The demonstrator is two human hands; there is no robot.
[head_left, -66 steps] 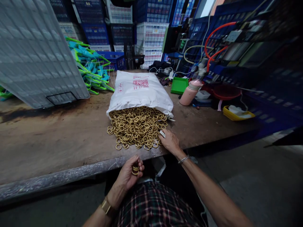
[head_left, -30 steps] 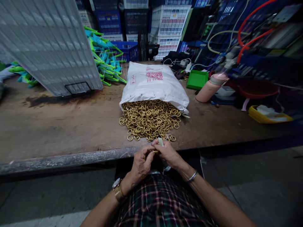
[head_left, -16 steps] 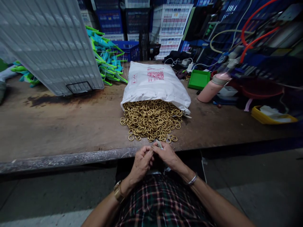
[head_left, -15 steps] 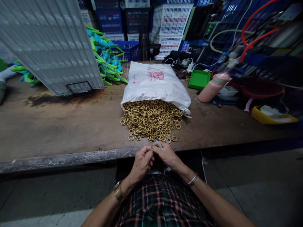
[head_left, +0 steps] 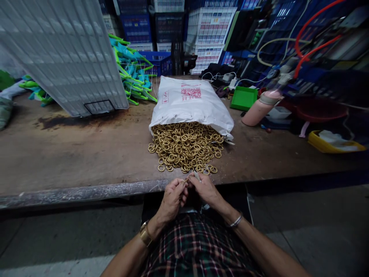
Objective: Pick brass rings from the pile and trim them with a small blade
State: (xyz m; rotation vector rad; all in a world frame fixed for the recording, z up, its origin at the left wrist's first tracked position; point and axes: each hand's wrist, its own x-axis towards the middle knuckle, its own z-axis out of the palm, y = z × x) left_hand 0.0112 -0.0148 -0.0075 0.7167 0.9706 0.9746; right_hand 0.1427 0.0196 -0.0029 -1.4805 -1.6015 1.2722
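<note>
Close together at the table's front edge, both my hands work with bent fingers. My left hand (head_left: pixel 173 195) pinches a gold-coloured ring (head_left: pixel 186 180), seen edge-on and mostly covered by the fingers. Against the ring's other side lie the fingertips of my right hand (head_left: pixel 206 190). That hand also grips a small pale flat blade-like piece (head_left: pixel 197 176), which sticks up between thumb and forefinger. Just beyond the hands, a heap of gold-coloured rings (head_left: pixel 184 148) spills from the mouth of a white sack (head_left: pixel 191 102) with red print.
A grey ribbed plastic crate (head_left: pixel 95 73) stands at left, near green and turquoise plastic parts (head_left: pixel 135 73). At right are a green tray (head_left: pixel 243 98), a pink bottle (head_left: pixel 258 111) and a yellow container (head_left: pixel 323 144). Stacked crates (head_left: pixel 211 27) fill the back.
My fingertips have parted slightly, and the ring's edge now shows between them. The whole view has shifted a little; the sack and heap stay as they were.
</note>
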